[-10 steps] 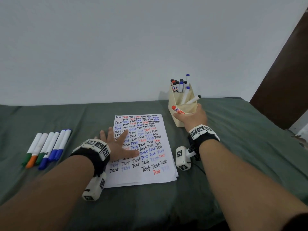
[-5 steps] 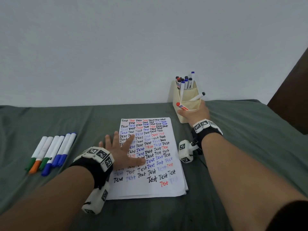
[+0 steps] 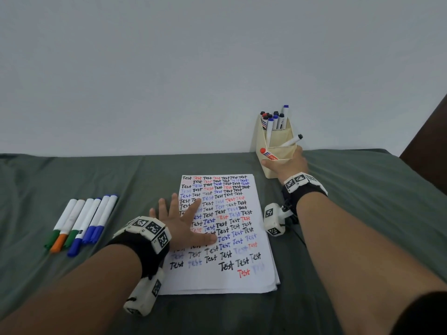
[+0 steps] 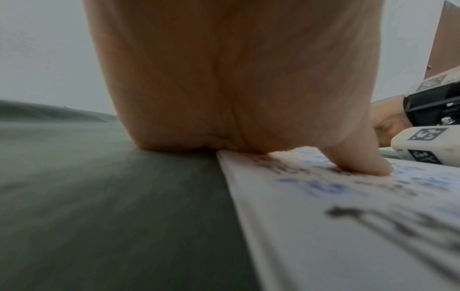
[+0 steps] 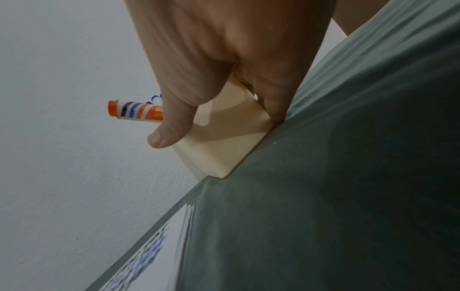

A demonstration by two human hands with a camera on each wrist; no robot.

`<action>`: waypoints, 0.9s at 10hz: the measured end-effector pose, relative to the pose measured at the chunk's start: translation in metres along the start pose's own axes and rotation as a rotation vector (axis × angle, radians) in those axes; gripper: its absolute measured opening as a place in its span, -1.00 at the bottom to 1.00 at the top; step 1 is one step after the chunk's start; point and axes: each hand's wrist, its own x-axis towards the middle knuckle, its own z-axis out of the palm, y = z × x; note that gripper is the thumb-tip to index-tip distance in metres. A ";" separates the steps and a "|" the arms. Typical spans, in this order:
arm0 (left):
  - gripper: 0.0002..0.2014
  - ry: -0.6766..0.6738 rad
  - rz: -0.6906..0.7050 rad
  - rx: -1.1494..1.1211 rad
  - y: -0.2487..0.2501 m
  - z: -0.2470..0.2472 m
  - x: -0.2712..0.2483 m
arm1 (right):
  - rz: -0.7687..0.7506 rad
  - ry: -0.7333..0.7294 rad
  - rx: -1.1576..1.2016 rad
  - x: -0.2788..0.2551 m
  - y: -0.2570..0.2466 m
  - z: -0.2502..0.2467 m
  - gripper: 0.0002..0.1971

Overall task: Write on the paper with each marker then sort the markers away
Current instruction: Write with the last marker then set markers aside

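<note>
Head view: the left hand [image 3: 183, 223] lies flat, fingers spread, pressing the paper [image 3: 225, 281] covered in "Test". The right hand [image 3: 286, 165] wraps the front of the cream holder [image 3: 278, 141] beyond the paper's far right corner; a red-capped marker [image 3: 268, 153] pokes out of its front compartment. Six loose markers [image 3: 82, 223] lie in a row well to the left of the paper.

Left wrist view: the palm [image 4: 231, 78] sits on the paper's [image 4: 348, 226] edge, thumb flat on the writing.

Right wrist view: the right hand's [image 5: 224, 59] thumb and fingers clasp the holder [image 5: 224, 143], with the marker [image 5: 135, 112] beside the thumb.
</note>
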 end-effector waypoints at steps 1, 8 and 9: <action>0.30 0.000 -0.003 0.006 0.000 0.000 0.001 | 0.031 -0.023 -0.019 0.001 -0.002 -0.002 0.13; 0.17 0.344 0.040 -0.208 0.001 -0.015 -0.031 | -0.075 -0.434 -0.358 -0.171 0.011 -0.046 -0.46; -0.09 0.381 -0.001 -0.307 -0.003 -0.013 -0.049 | -0.102 -0.489 -0.476 -0.197 0.010 -0.053 -0.69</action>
